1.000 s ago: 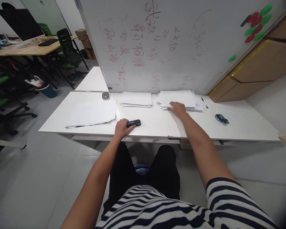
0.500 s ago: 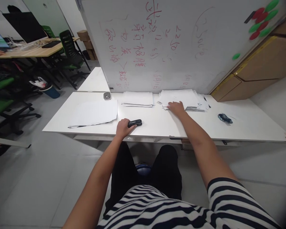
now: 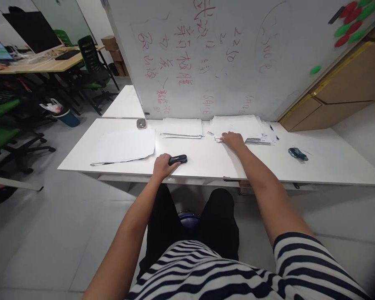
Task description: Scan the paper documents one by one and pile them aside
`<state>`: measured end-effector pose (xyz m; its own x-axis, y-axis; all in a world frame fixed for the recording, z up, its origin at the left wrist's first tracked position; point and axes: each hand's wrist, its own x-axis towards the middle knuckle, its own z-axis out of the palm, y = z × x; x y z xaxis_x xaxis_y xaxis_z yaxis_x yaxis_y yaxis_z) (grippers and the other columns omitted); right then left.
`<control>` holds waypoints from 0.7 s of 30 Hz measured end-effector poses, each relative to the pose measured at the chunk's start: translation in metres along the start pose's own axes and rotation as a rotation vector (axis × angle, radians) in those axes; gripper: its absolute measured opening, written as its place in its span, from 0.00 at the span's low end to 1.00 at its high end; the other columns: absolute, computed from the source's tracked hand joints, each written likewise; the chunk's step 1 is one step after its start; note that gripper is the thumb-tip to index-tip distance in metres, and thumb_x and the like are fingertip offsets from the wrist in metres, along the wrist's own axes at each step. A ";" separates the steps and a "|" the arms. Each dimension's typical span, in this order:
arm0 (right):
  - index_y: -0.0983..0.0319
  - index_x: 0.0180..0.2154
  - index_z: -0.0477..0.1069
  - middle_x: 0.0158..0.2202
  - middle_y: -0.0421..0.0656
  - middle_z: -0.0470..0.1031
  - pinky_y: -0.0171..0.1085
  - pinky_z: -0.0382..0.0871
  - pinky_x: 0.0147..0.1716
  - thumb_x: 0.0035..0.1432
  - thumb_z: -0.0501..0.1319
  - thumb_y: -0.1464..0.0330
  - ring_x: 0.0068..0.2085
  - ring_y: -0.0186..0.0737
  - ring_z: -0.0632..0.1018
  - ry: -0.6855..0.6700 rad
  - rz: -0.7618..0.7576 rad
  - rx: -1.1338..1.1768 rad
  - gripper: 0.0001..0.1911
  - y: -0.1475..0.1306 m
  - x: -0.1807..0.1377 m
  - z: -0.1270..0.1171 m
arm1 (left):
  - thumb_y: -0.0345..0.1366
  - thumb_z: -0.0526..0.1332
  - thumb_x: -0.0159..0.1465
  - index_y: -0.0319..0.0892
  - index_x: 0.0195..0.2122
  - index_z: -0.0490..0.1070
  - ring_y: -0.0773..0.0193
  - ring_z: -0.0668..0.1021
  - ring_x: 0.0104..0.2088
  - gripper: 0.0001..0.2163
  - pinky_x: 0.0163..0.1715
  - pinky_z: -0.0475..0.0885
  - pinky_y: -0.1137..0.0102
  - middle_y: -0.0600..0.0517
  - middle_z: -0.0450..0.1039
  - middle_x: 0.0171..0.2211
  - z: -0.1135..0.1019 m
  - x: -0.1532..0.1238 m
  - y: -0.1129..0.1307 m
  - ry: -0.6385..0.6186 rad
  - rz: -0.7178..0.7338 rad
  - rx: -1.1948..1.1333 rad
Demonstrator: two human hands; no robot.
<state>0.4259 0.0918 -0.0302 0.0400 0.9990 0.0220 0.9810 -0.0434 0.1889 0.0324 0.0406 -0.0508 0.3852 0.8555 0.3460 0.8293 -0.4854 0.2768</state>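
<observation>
My left hand [image 3: 161, 165] rests near the front edge of the white table [image 3: 206, 160], its fingers closed round the end of a black stapler [image 3: 178, 159]. Further back, my right hand [image 3: 233, 141] lies flat with fingers spread on the near edge of a loose pile of papers [image 3: 242, 127]. A neater stack of sheets [image 3: 181, 127] lies between the two hands, at the back. A large sheet of paper [image 3: 125, 146] lies to the left of my left hand.
A whiteboard with red writing [image 3: 206, 54] stands right behind the table. A small grey object [image 3: 141, 123] sits at back left, a dark blue stapler [image 3: 297, 153] at right. Office chairs [image 3: 92, 68] and a desk with monitors [image 3: 34, 62] stand far left.
Neither hand has shifted on the table; only the view has drifted slightly.
</observation>
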 end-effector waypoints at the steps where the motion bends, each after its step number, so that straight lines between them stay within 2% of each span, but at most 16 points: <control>1: 0.63 0.48 0.69 0.45 0.55 0.73 0.40 0.60 0.38 0.65 0.47 0.59 0.45 0.49 0.74 0.006 0.000 0.003 0.19 0.000 0.000 0.000 | 0.54 0.58 0.60 0.44 0.32 0.66 0.56 0.72 0.35 0.17 0.33 0.63 0.63 0.47 0.70 0.31 0.000 0.000 0.000 0.000 -0.003 -0.002; 10: 0.63 0.48 0.68 0.44 0.56 0.73 0.42 0.60 0.40 0.67 0.43 0.61 0.46 0.50 0.73 0.015 -0.007 0.043 0.21 0.000 -0.003 -0.001 | 0.54 0.58 0.59 0.44 0.32 0.65 0.56 0.72 0.34 0.17 0.32 0.62 0.64 0.48 0.69 0.30 0.001 0.000 -0.001 0.000 -0.004 -0.012; 16: 0.67 0.49 0.68 0.43 0.60 0.72 0.43 0.59 0.40 0.67 0.41 0.67 0.46 0.53 0.72 0.031 -0.003 0.038 0.21 -0.004 -0.004 0.002 | 0.54 0.59 0.59 0.44 0.33 0.66 0.56 0.72 0.35 0.17 0.33 0.62 0.64 0.47 0.69 0.31 0.000 0.001 -0.001 -0.003 -0.001 -0.017; 21: 0.66 0.49 0.67 0.45 0.59 0.72 0.42 0.60 0.40 0.67 0.41 0.64 0.48 0.52 0.71 0.055 -0.015 0.023 0.21 -0.004 -0.006 0.003 | 0.54 0.59 0.59 0.43 0.33 0.67 0.56 0.72 0.36 0.18 0.33 0.62 0.64 0.47 0.69 0.32 -0.001 0.001 0.000 -0.021 -0.014 -0.009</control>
<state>0.4225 0.0857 -0.0341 0.0151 0.9972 0.0729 0.9855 -0.0272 0.1675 0.0328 0.0413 -0.0494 0.3823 0.8657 0.3232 0.8312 -0.4750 0.2891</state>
